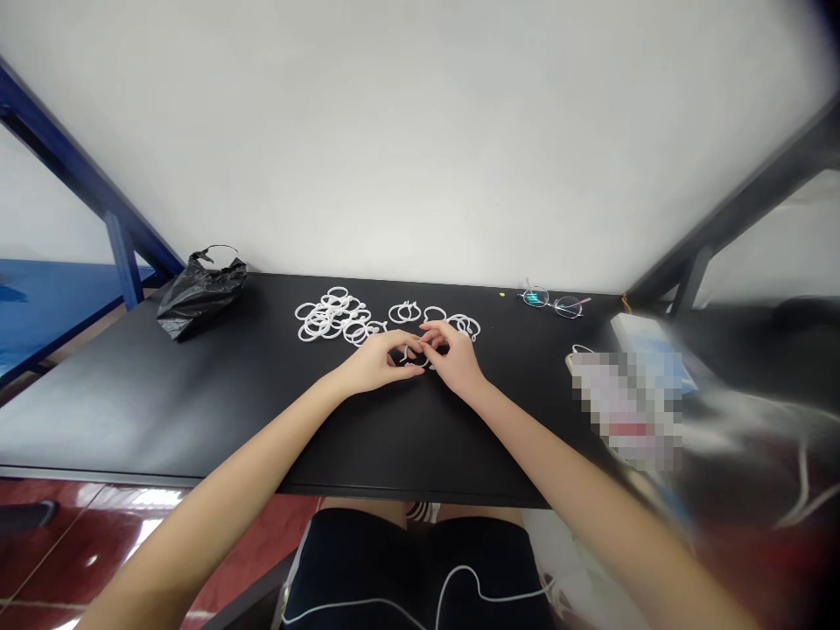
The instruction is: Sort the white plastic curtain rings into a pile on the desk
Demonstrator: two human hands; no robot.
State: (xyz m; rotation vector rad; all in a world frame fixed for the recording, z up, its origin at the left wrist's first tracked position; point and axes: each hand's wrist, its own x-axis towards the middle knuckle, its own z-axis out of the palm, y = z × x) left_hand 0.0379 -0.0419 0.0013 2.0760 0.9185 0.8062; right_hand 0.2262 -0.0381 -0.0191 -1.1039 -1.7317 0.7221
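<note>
My left hand (384,361) and my right hand (454,357) meet over the middle of the black table. Between them is a white plastic curtain ring (417,362), partly hidden by the fingers. The fingertips of both hands close on it. To the left of my left hand lies a loose heap of several white curtain rings (328,317). Just beyond my hands rest a pair of rings (405,312) and a single ring (434,313). More rings (467,326) lie right beside my right hand, partly covered by it.
A black plastic bag (203,293) stands at the table's (229,420) back left. Eyeglasses (557,302) lie at the back right. Nearer on the right are a blurred-out phone-like item (623,407), a white-and-blue box (647,337) and clear plastic wrapping (754,437). A white cable (465,569) crosses my lap.
</note>
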